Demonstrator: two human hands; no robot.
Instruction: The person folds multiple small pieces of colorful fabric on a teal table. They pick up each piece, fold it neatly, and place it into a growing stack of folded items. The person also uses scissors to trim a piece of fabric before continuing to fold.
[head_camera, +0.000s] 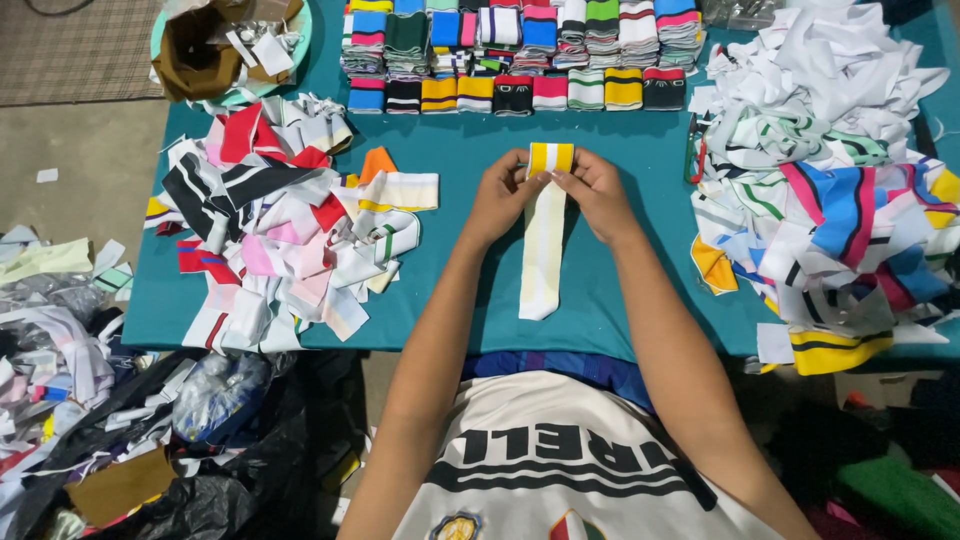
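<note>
A long white knit strip with a yellow end (544, 250) lies lengthwise on the teal table (470, 290). My left hand (505, 198) and my right hand (594, 192) both pinch its far yellow-and-white end from either side, fingers curled on the cloth. The strip's near end hangs close to the table's front edge.
Rows of folded striped knit bands (520, 55) line the far edge. A loose heap of strips (285, 220) lies on the left, a bigger heap (830, 190) on the right. A round tray with brown scraps (230, 45) sits far left. Bags of offcuts (120, 420) cover the floor at left.
</note>
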